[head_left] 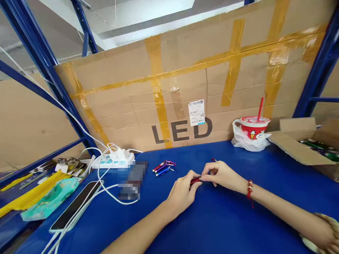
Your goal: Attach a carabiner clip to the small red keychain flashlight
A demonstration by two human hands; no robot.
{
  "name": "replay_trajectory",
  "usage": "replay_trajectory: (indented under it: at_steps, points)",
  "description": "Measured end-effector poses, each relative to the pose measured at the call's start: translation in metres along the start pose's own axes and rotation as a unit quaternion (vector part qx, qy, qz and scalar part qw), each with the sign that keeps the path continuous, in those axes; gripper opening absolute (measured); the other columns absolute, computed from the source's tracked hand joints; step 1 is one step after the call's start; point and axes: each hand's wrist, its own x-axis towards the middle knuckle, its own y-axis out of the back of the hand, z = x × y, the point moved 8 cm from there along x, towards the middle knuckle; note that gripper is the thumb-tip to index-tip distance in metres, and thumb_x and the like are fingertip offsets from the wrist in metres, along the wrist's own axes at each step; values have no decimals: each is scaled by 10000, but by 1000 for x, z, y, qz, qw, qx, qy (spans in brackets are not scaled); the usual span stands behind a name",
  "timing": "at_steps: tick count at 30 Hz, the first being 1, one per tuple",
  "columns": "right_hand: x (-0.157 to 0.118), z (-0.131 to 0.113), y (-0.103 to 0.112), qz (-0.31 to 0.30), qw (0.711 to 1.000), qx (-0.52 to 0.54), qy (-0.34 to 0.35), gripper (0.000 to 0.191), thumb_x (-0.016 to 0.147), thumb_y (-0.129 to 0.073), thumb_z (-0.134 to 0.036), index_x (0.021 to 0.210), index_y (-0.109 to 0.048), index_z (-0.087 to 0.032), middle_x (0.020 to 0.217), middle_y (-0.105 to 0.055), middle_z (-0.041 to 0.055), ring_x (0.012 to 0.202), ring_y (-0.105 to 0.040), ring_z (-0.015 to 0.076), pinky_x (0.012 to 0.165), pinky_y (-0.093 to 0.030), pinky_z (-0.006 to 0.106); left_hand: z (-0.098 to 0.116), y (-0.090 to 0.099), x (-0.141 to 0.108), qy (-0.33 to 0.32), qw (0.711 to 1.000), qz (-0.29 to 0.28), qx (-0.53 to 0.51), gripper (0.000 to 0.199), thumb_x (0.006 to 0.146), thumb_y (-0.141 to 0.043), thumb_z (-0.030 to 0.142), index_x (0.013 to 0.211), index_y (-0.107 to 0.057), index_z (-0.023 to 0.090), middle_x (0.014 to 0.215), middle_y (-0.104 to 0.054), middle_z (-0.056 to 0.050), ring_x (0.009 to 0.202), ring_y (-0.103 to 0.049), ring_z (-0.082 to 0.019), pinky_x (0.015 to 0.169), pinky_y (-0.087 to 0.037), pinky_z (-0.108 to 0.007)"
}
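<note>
In the middle of the blue table, my left hand (184,188) is closed around a small red keychain flashlight (195,180), its body partly hidden by the fingers. My right hand (218,174) pinches at the flashlight's right end; whatever lies between those fingertips is too small to make out. Left of my hands lie three similar small flashlights side by side, a red one (158,167), a purple one (162,167) and a blue one (162,171), with clips at their ends. Just behind my right hand, a small red piece (213,159) peeks out.
A white power strip (113,160) with tangled cables and a phone (76,204) occupy the left side. A red cup with a straw (254,128) sits in a plastic bag at the back right, beside an open cardboard box (293,150). Taped cardboard (127,106) walls the back.
</note>
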Motion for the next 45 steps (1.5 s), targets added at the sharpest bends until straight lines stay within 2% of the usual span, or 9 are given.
replay_trajectory:
  at_steps: [16,19,25,29,32,35,38,40,45]
  points:
    - [3,1,5,3,996,-87,30,273,707,-586,-453,652,-641,-191,591,-611,-26,408,-528,79,481,-387,201,3,0,5,-36,996,-10,80,196,889,-335,213,886,-529,184,873,-599,-34,817,-536,-153,757,-425,-277]
    - [2,-7,3,-30,993,-97,66,265,747,-555,-424,650,-626,-188,688,-611,-23,413,-524,61,474,-394,187,5,-1,5,-45,996,-19,75,210,890,-327,199,906,-536,186,842,-601,-28,780,-539,-145,735,-430,-263]
    - [-10,-21,-13,-127,976,-125,126,369,871,-368,-395,658,-560,-164,626,-562,-12,375,-459,50,447,-395,175,3,-1,1,-51,997,-20,55,185,865,-372,186,891,-555,176,731,-592,-18,687,-554,-132,635,-437,-222]
    - [-16,-36,-15,-95,946,-230,209,452,912,-249,-386,624,-518,-165,626,-553,18,455,-486,86,514,-400,208,4,2,-1,-69,996,7,54,175,854,-383,165,863,-558,172,707,-601,-15,667,-560,-129,637,-442,-222]
    - [-18,-42,-16,-54,935,-260,233,486,917,-175,-390,622,-496,-175,610,-553,42,536,-526,134,537,-402,243,8,6,-2,-99,992,36,72,191,857,-381,157,846,-571,170,743,-618,-29,693,-562,-137,664,-448,-234]
    - [-16,-39,-17,-47,965,-178,184,461,897,-225,-422,590,-467,-179,564,-539,29,509,-540,134,509,-412,242,12,8,-4,-125,986,59,98,199,861,-387,168,861,-586,160,743,-621,-43,667,-550,-143,647,-451,-247]
    - [-13,-20,-24,-83,996,-9,40,449,844,-311,-505,561,-432,-178,454,-474,-22,339,-484,94,351,-351,195,14,10,-6,-137,981,73,117,229,874,-367,181,871,-595,158,717,-614,-46,639,-536,-143,623,-449,-256]
    - [-13,-11,-31,-107,991,82,-27,458,791,-370,-561,547,-417,-176,401,-437,-49,277,-447,78,292,-296,170,16,10,-6,-146,979,73,122,251,880,-356,182,845,-604,166,712,-613,-44,639,-532,-141,619,-447,-256]
    - [-10,-6,-32,-116,978,168,-50,467,702,-473,-601,543,-436,-164,365,-445,-63,266,-441,69,278,-290,153,18,10,-3,-147,981,70,110,260,883,-370,193,818,-622,178,708,-619,-36,634,-526,-134,623,-438,-256]
